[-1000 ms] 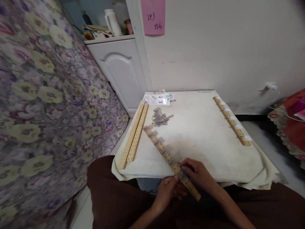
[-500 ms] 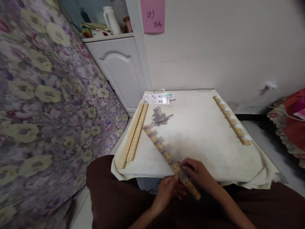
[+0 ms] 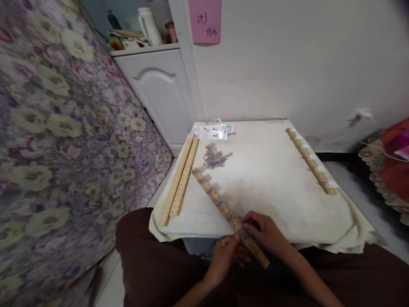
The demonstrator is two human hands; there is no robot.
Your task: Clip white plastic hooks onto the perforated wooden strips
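A long wooden strip point(image 3: 235, 224) with rows of holes lies aslant over the table's front edge, its near end sticking out above my lap. Along it sit several small metal pieces with greyish see-through tabs. My left hand point(image 3: 222, 257) is closed on the strip's lower part, thumb on top and fingers underneath. From the right, my right hand point(image 3: 266, 232) pinches at one small metal piece point(image 3: 243, 233) on the strip; the fingertips partly hide it. A loose pile of similar metal pieces with see-through tabs point(image 3: 215, 157) rests beyond the strip.
Two perforated wooden strips point(image 3: 183, 185) lie along the left side of the cloth-covered table point(image 3: 262, 170). Another strip point(image 3: 309, 162) with white-tabbed pieces is at the right edge. A clear package point(image 3: 209, 132) lies at the back. A floral curtain point(image 3: 64, 149) hangs left.
Both hands stay at the same spot on the strip. Only the right hand's fingers shift very slightly at the metal piece.
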